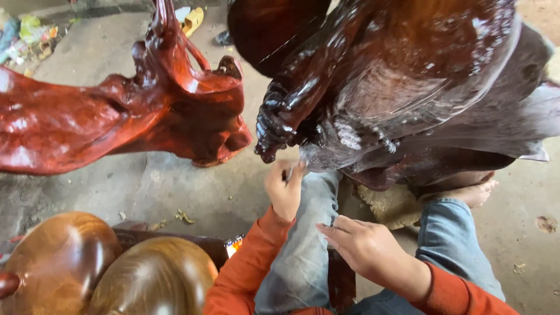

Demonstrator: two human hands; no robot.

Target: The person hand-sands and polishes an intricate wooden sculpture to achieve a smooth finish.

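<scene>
The bare concrete floor (175,192) carries everything. Small wood chips (184,216) lie on it just below the red carved root (116,116). Scattered litter (26,35) lies beyond the root's upper left.

A large carving (408,87) is set right of a second carving (116,111); two rounded pieces (105,262) are placed nearer, lower left.

A woodcarving workshop: glossy red-brown carvings (402,87) and polished wooden domes (58,262) crowd a dusty concrete floor (175,186).
</scene>
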